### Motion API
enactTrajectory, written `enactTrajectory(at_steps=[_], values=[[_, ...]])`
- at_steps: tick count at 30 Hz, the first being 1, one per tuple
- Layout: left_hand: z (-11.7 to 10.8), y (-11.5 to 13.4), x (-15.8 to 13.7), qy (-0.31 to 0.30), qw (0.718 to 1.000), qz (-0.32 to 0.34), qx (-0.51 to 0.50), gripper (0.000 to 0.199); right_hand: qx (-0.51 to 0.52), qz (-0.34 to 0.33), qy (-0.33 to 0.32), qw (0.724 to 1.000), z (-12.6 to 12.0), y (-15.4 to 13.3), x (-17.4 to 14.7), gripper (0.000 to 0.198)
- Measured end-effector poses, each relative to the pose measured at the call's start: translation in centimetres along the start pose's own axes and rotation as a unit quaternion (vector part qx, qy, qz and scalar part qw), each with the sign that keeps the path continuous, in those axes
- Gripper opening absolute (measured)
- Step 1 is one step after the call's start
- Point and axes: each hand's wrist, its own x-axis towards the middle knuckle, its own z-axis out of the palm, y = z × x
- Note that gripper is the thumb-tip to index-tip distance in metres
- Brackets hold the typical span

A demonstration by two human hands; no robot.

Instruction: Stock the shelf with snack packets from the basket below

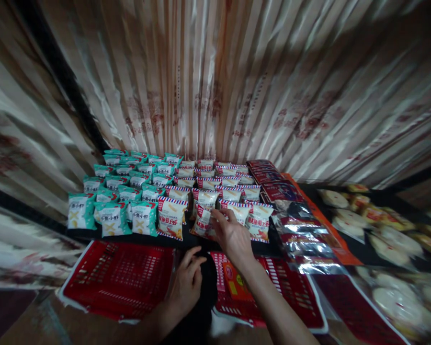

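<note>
My right hand point(233, 237) reaches to the front row of red-and-white snack bags and has its fingers closed on the edge of one snack bag point(202, 221). Another red-and-white bag point(171, 218) stands just left of it, and one more point(259, 222) is to the right, partly behind my wrist line. My left hand point(187, 280) hovers lower down, between two red baskets, its fingers loosely bent and apart with nothing in them. Rows of teal-and-white snack bags point(111, 218) fill the shelf's left side.
A red basket point(122, 278) lies at the lower left; a second red basket point(287, 292), with an orange packet point(233, 280) in it, is at the right. Dark and silver packets point(305, 239) and round pale packaged items point(395, 244) lie further right. Pleated curtain point(215, 86) hangs behind.
</note>
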Motion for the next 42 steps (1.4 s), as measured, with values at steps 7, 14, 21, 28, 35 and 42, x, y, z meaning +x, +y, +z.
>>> enactTrajectory(at_steps=[7, 14, 21, 28, 35, 42], values=[[0.7, -0.4, 1.7, 0.043, 0.998, 0.036, 0.033, 0.041, 0.096, -0.014, 0.023, 0.995, 1.5, -0.6, 0.5, 0.027], [1.5, -0.5, 1.8, 0.068, 0.994, 0.048, 0.074, 0.045, 0.091, -0.026, 0.021, 0.995, 0.7, -0.8, 1.1, 0.028], [2.7, -0.1, 1.7, 0.045, 0.993, 0.065, 0.087, 0.047, 0.009, -0.103, 0.024, 0.994, -1.4, 1.1, 6.9, 0.034], [3.0, -0.2, 1.9, 0.026, 0.992, 0.071, 0.1, 0.047, -0.073, -0.133, -0.1, 0.983, -1.6, 0.5, 10.5, 0.03], [3.1, -0.7, 1.7, 0.031, 0.987, 0.076, 0.138, 0.051, -0.066, -0.113, -0.102, 0.986, -0.9, -0.9, 10.4, 0.032], [3.0, -0.7, 1.9, 0.044, 0.985, 0.085, 0.145, 0.054, -0.041, -0.088, -0.051, 0.994, -1.4, 0.3, 11.7, 0.033]])
